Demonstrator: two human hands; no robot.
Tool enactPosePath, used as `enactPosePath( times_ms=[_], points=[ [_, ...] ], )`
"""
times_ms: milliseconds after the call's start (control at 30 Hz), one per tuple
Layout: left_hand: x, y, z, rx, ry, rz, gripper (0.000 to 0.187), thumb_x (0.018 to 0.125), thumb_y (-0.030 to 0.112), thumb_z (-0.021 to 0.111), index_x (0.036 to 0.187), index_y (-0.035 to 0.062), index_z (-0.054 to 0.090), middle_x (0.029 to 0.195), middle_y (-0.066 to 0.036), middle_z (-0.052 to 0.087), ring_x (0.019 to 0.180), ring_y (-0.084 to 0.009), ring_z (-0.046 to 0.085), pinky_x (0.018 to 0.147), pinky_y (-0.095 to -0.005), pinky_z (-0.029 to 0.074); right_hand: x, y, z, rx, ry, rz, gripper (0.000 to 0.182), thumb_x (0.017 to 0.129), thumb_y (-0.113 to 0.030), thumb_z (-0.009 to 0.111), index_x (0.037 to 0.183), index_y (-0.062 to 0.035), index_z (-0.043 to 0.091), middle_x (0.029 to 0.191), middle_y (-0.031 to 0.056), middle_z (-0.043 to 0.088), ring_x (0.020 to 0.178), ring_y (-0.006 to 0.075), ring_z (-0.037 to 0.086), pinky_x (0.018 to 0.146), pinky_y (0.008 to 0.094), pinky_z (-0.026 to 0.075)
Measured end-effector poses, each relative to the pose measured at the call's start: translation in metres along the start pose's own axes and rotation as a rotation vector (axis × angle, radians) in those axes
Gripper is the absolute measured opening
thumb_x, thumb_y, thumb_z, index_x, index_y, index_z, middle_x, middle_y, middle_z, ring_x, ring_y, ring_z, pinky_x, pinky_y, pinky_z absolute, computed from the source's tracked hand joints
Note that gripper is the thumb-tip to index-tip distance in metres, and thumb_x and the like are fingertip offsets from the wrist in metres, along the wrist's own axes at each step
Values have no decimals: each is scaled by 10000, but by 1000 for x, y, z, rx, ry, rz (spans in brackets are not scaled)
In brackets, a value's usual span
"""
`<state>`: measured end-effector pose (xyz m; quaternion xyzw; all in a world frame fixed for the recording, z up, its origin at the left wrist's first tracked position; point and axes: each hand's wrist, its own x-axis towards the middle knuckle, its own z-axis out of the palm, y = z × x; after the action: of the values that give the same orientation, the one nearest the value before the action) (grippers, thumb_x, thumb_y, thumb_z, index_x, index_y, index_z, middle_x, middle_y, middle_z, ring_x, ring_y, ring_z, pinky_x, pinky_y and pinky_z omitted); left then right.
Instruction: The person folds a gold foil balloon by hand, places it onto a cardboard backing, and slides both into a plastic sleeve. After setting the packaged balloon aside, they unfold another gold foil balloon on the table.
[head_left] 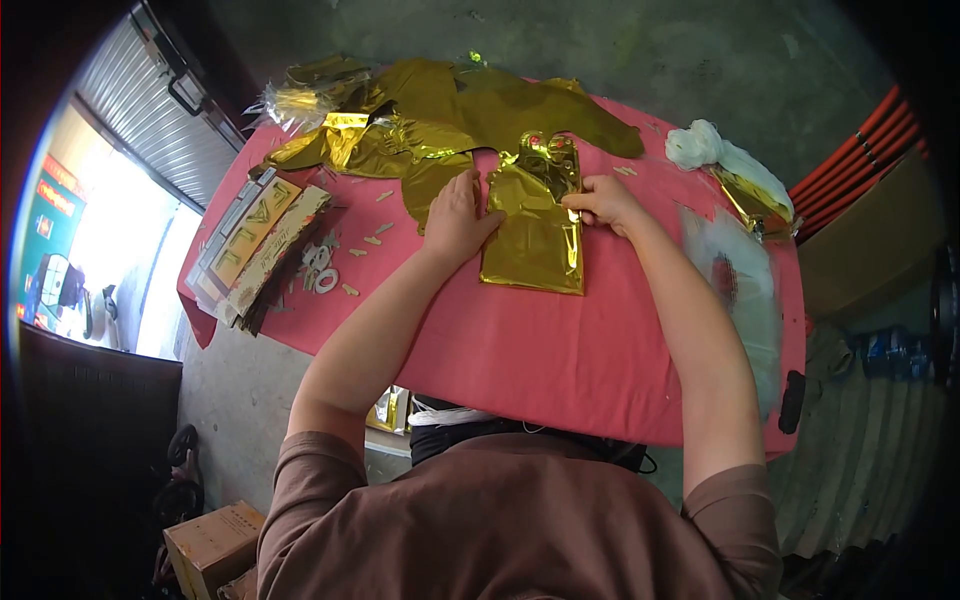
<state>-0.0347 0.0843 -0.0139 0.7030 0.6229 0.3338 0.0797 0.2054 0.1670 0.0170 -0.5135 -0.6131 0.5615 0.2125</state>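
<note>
"FALL" on stacked packaging (262, 240)

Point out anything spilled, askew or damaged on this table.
Small pale scraps lie scattered on the pink cloth beside the left hand, like dropped litter. The gold foil at the far side looks untidy, crumpled and loosely spread. No clear damage shows.

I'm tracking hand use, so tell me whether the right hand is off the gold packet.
No, the right hand has its fingertips at the gold packet's right edge.
</note>
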Motion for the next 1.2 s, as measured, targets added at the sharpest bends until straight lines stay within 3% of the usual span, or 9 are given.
enactPosePath(
  times_ms=[300,367,467,667,767,867,967,1100,1200],
  points=[
    [2,3,-21,-407,-240,-196,648,777,267,743,1284,-19,458,956,-77,629,783,-159,598,691,-289,493,-44,25,4,265,-81,-191,64,824,-93,686,863,-45,672,726,-4,643,516,33,507,448,163,396],
    [2,3,-30,-836,-567,-450,448,813,201,721,1185,8,563,838,-26,647,637,-76,557,552,-222,448,-55,25,7,290,-84,-215,60,824,-92,686,865,-50,674,731,-4,646,521,33,514,450,162,402],
    [-9,4,-33,-993,-684,-504,214,822,138,709,1002,37,653,688,14,622,506,-26,487,449,-183,372,-66,26,10,328,-119,-222,71,822,-97,691,874,-52,677,734,-5,648,518,28,518,439,158,395],
    [-30,28,-49,-716,-618,-441,143,801,129,728,727,53,631,604,17,593,487,-35,518,448,-184,407,-81,25,15,168,-167,-15,102,829,-101,678,896,-25,669,725,16,642,508,31,506,451,150,387],
    [-35,31,-52,-610,-639,-435,121,785,108,728,756,20,650,621,5,602,535,-70,554,509,-217,451,-86,29,22,48,-126,-19,107,821,-95,669,879,-6,666,716,24,641,496,40,506,444,166,383],
    [-45,9,-28,-567,-473,-214,127,765,81,722,804,-23,661,631,-7,605,597,-119,586,600,-266,486,-80,47,30,-4,-96,-196,127,796,-71,664,883,20,660,671,37,627,513,79,529,480,225,414],
    [-48,10,-27,-674,-499,-174,154,755,54,706,879,-25,663,688,-51,632,653,-160,601,667,-297,492,-87,51,36,-245,92,-661,119,755,-40,651,859,17,639,752,82,604,670,183,596,602,332,464],
    [-52,23,-42,-408,-454,-28,149,747,43,686,890,11,659,753,-70,633,672,-199,608,650,-323,493,-105,40,27,-753,65,-912,79,710,-37,618,701,-34,539,783,54,521,724,239,585,612,363,477],
    [-54,22,-48,-265,-355,342,194,708,-15,672,896,12,628,820,-54,626,739,-198,614,636,-311,492,-109,35,28,-1084,184,-1168,40,700,-71,595,696,-50,560,810,34,526,755,198,547,614,298,465]
  ],
)
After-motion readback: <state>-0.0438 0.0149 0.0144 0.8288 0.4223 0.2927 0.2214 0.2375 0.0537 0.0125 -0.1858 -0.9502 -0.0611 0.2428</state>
